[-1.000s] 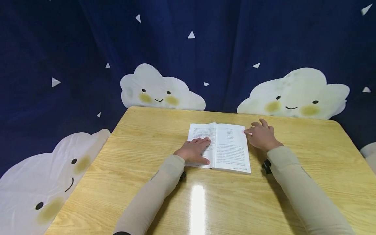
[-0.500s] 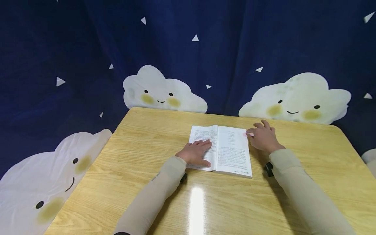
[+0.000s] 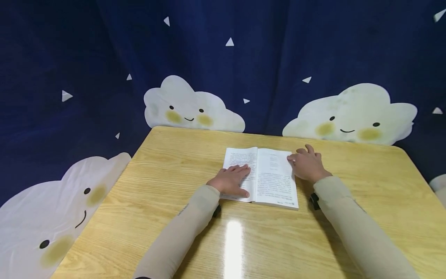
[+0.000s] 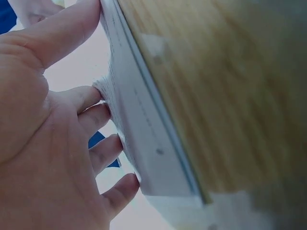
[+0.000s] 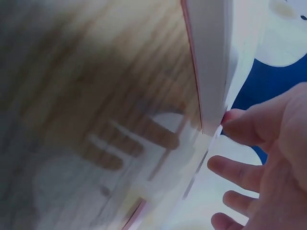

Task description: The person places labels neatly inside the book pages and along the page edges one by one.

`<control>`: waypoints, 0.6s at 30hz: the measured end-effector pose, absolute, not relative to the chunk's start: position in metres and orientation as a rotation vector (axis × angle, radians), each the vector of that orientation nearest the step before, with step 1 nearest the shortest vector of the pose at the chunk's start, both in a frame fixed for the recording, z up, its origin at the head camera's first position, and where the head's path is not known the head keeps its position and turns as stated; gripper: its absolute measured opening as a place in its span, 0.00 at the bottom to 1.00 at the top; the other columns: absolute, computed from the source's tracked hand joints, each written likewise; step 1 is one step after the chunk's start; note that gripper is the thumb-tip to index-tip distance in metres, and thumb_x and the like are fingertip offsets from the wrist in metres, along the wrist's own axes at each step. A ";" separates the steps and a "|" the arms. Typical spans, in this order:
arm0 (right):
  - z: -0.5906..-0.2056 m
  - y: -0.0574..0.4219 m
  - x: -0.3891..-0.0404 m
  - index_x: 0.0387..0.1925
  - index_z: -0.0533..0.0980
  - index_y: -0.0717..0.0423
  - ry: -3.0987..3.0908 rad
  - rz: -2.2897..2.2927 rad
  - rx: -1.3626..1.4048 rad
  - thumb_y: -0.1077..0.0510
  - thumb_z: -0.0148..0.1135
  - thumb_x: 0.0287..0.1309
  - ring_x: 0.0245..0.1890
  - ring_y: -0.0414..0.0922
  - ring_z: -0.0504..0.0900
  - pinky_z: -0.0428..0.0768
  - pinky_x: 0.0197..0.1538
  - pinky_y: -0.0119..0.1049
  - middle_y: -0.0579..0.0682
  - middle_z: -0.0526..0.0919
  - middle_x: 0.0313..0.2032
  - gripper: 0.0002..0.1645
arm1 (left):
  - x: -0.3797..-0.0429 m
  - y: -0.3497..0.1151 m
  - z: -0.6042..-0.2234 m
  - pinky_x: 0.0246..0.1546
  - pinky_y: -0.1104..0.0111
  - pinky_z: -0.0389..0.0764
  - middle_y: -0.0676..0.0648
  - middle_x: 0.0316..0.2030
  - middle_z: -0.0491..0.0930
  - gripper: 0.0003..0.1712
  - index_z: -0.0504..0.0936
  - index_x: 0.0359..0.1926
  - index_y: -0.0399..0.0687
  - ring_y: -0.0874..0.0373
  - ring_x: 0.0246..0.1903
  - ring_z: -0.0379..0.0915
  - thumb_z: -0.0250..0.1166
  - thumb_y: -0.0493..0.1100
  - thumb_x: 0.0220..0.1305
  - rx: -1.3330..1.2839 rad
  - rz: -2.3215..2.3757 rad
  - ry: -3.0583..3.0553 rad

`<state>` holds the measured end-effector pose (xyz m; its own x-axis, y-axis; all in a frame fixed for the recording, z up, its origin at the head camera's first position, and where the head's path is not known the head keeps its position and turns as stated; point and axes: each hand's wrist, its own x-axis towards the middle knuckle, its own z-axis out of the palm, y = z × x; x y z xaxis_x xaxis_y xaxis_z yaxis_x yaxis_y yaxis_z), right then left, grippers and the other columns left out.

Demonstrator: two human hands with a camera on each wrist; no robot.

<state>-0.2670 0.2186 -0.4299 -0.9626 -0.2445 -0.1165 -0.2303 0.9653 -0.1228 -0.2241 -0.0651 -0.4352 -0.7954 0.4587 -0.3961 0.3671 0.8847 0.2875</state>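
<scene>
An open book [image 3: 275,182] with white printed pages lies on the wooden table. My left hand [image 3: 230,181] rests on the left page, fingers spread and nearly straight. In the left wrist view the fingertips [image 4: 127,184] touch the page near the book's edge. My right hand [image 3: 307,165] is at the upper right corner of the right page. Its thumb and forefinger come together there and seem to pinch the page corner, while the other fingers [image 5: 240,173] stay off the book. A small pink patch [image 5: 230,115] shows by the thumb; whether it is fingertip or paper is unclear.
The wooden table [image 3: 167,166] extends around the book, with a bright light reflection in front. Behind it hangs a dark blue curtain [image 3: 209,23] with clouds and triangles. A small reddish strip [image 5: 135,213] appears low in the right wrist view, unclear in kind.
My right fingertips have shifted slightly left over the page corner, and the pink spot seen there earlier is now covered. The left hand stays on its page. The head view shifts slightly.
</scene>
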 end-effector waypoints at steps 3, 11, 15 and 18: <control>-0.432 0.221 -0.263 0.66 0.73 0.56 2.977 -0.177 -0.378 0.55 0.46 0.72 0.73 0.72 0.46 0.56 0.65 0.72 0.69 0.66 0.68 0.25 | -0.224 -0.064 -0.434 0.77 0.48 0.48 0.62 0.80 0.40 0.51 0.46 0.79 0.65 0.55 0.80 0.39 0.62 0.66 0.64 0.606 0.264 2.585; -0.429 0.240 -0.255 0.62 0.75 0.58 3.040 -0.282 -0.454 0.58 0.50 0.66 0.72 0.72 0.51 0.59 0.61 0.74 0.69 0.68 0.67 0.24 | -0.224 -0.061 -0.436 0.77 0.48 0.49 0.61 0.80 0.41 0.51 0.46 0.79 0.64 0.55 0.80 0.40 0.62 0.66 0.63 0.625 0.263 2.582; -0.421 0.249 -0.253 0.59 0.78 0.59 3.081 -0.261 -0.493 0.58 0.53 0.65 0.71 0.70 0.56 0.63 0.58 0.74 0.67 0.74 0.63 0.23 | -0.224 -0.062 -0.436 0.77 0.49 0.49 0.62 0.80 0.41 0.51 0.46 0.79 0.64 0.55 0.80 0.40 0.62 0.66 0.64 0.624 0.260 2.591; -0.418 0.251 -0.253 0.58 0.78 0.59 3.074 -0.256 -0.489 0.58 0.53 0.65 0.71 0.69 0.55 0.63 0.58 0.74 0.67 0.75 0.62 0.22 | -0.224 -0.063 -0.434 0.77 0.48 0.48 0.62 0.80 0.40 0.51 0.46 0.80 0.64 0.55 0.80 0.39 0.63 0.65 0.64 0.613 0.281 2.580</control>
